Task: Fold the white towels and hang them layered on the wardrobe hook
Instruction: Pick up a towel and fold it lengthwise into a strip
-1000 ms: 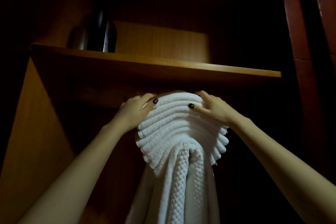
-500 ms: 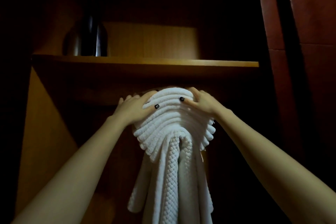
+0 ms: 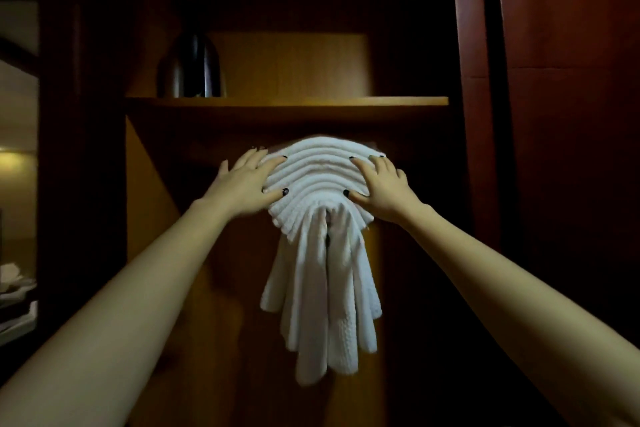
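Half a second ago the hands sat close together near the top of the towels, with the thumbs almost meeting. Now they have slid apart to the two sides, and the view has pulled back, so the long hanging ends show all the way down.

Two bare arms reach up from the bottom corners. The left hand point(image 3: 247, 180) lies flat on the left side of the white towels point(image 3: 320, 180), with its fingers spread wide and its thumb low. The right hand point(image 3: 381, 185) lies on the right side in the same way, with its fingers a little bent over the curve. Neither hand pinches or grabs; both just press on the cloth. The nails are painted dark.

Between the two hands the towels make a round fan of many folded layers, one edge over the next. Below the hands the towel ends point(image 3: 322, 305) hang down in long soft strips. What holds the towels up is hidden behind them.

Behind the hands is the brown wooden wardrobe wall point(image 3: 147, 184). Just above the hands runs a wooden shelf point(image 3: 287, 101). On it, up and to the left of the left hand, stands a dark shiny vase point(image 3: 190, 68). Far right of the right hand is a dark red wooden panel point(image 3: 571, 149).
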Demonstrator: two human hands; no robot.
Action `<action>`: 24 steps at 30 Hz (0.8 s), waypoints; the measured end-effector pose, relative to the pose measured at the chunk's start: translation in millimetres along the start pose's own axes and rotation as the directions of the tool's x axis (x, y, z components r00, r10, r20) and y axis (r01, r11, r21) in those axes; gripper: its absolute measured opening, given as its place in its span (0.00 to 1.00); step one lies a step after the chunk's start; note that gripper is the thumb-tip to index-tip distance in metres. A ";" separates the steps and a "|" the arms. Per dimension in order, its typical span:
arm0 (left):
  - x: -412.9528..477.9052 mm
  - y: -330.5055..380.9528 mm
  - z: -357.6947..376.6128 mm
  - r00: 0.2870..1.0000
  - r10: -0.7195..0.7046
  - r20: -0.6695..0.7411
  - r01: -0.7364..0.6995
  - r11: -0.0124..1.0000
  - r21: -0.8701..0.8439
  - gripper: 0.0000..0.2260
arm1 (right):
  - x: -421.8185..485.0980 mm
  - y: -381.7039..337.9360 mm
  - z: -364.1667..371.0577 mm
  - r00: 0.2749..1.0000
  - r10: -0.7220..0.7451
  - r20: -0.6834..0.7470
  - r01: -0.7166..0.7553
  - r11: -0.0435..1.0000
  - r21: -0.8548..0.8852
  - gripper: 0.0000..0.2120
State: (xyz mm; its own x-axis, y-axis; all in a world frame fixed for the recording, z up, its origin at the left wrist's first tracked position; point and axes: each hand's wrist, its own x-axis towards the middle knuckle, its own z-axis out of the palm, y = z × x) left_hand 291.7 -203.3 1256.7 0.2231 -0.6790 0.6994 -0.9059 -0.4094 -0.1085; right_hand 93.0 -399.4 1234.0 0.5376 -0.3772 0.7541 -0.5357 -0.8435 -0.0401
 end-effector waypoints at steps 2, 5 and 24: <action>-41.4 6.6 -3.5 1.000 -0.005 0.011 0.004 0.999 0.044 0.30 | -38.0 -16.2 -1.9 0.997 -0.048 0.053 0.049 0.999 -0.001 0.34; -111.4 12.9 -3.8 0.997 -0.027 0.076 0.018 0.993 0.119 0.30 | -96.6 -41.9 -0.9 0.983 -0.101 0.150 0.098 0.995 0.029 0.33; -594.7 -60.7 -47.4 0.773 -0.474 0.422 0.325 0.867 0.379 0.33 | -368.1 -362.3 100.7 0.575 -0.651 0.496 0.455 0.758 0.467 0.32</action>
State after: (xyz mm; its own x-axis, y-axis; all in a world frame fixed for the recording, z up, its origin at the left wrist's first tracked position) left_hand 196.9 254.2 880.8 0.7538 -0.5876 0.2943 -0.5762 -0.8062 -0.1340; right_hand 154.8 6.6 904.9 0.9806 0.1423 0.1346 0.1428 -0.9897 0.0061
